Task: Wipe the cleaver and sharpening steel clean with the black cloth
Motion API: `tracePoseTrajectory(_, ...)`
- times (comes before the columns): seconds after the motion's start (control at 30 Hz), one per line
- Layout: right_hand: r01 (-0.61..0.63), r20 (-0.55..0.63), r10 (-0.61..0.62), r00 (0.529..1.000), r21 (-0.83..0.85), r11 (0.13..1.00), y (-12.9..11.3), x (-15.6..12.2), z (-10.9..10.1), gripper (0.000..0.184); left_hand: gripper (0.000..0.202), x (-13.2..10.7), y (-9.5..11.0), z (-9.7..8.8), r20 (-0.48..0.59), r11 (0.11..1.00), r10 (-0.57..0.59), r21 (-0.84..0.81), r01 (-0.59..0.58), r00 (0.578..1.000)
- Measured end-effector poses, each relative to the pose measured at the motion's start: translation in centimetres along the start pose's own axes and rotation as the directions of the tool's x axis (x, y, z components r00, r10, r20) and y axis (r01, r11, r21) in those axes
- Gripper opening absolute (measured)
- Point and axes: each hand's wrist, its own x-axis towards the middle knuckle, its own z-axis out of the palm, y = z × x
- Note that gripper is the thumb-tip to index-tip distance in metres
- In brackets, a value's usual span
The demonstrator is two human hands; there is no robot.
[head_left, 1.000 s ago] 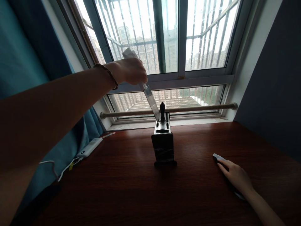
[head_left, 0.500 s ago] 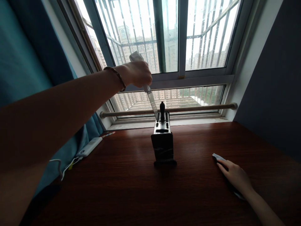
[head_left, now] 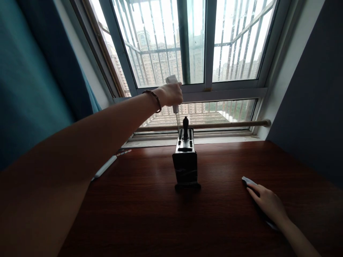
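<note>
My left hand (head_left: 171,94) is closed around the pale handle of a knife (head_left: 175,107), held nearly upright. Its blade runs down into the back left of a dark knife block (head_left: 184,167) with a shiny slotted top. How deep the tip sits is hidden. Just right of the blade, a black handle (head_left: 185,123) sticks up from the block. Low on the right, my right hand (head_left: 270,203) lies on the table over a long dark thing with pale ends (head_left: 249,180). Most of that thing is covered, and its kind cannot be made out.
The block stands on a reddish-brown wooden table (head_left: 128,214). A white power strip (head_left: 105,167) lies along its left edge, partly behind my left arm. Beyond the table are a horizontal rail (head_left: 227,124) and a barred window. A blue curtain (head_left: 32,71) hangs at left.
My left hand has moved right and slightly down. The knife has turned from a slant to nearly upright, its blade showing less above the block. My right hand has stayed in place.
</note>
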Motion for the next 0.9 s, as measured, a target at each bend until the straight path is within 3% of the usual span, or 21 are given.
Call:
tracePoseTrajectory(0.3, -0.008, 0.013, 0.008, 1.000, 0.020, 1.000, 0.0, 0.0, 0.0, 0.039, 0.017, 0.9, 3.4, 4.1, 0.014, 0.996, 0.091, -0.002, -0.091, 0.996)
tracePoseTrajectory(0.47, 0.000, 0.005, 0.000, 1.000, 0.029, 1.000, 0.1, 0.0, 0.1, 0.038, 0.022, 1.1, 4.7, 5.5, 0.047, 0.989, 0.145, 0.031, -0.146, 0.988)
tracePoseTrajectory(0.6, 0.011, -0.003, -0.011, 1.000, 0.038, 0.999, 0.4, 0.2, 0.3, 0.037, 0.007, 0.6, 4.9, 6.0, -0.029, 0.984, 0.173, 0.040, -0.172, 0.985)
tracePoseTrajectory(0.73, 0.017, -0.012, -0.017, 1.000, 0.025, 1.000, 0.6, 0.2, 0.5, 0.038, 0.019, 0.2, 5.0, 6.7, -0.143, 0.978, 0.209, 0.008, -0.210, 0.968)
tracePoseTrajectory(0.9, 0.004, 0.005, -0.004, 1.000, 0.037, 0.999, 0.1, 0.1, 0.1, 0.039, 0.016, 0.2, 5.3, 8.0, -0.206, 0.964, 0.250, -0.037, -0.263, 0.946)
